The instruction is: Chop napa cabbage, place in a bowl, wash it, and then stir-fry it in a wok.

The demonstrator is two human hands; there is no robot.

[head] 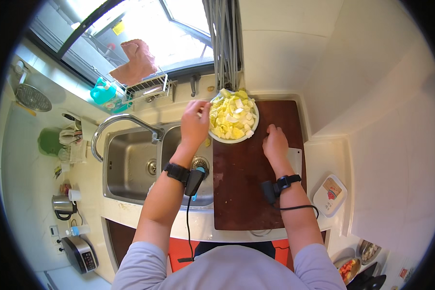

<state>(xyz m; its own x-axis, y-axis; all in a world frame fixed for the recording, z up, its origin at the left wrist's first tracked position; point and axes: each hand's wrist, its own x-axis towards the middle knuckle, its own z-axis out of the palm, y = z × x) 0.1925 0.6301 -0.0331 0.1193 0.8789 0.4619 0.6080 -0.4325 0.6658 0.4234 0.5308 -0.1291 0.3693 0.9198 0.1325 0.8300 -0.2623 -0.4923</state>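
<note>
A white bowl point(233, 140) heaped with cut napa cabbage point(232, 117) stands at the far left corner of a dark brown cutting board point(239, 181). My left hand point(196, 117) is at the bowl's left rim, fingers bent; whether it grips the rim or a piece of cabbage I cannot tell. Over the board, right of the bowl, is my right hand point(276, 141), its fingers curled, touching neither bowl nor cabbage. A cleaver point(295, 159) lies flat on the board, partly hidden behind my right hand and wrist. What is inside the right fingers cannot be made out.
A double steel sink point(130, 166) with a curved faucet point(123, 116) lies left of the board. Behind it stand a wire rack point(148, 87) with a pink cloth point(136, 63) and a teal bottle point(105, 95). A white tray point(330, 199) is at the right; walls rise behind and right.
</note>
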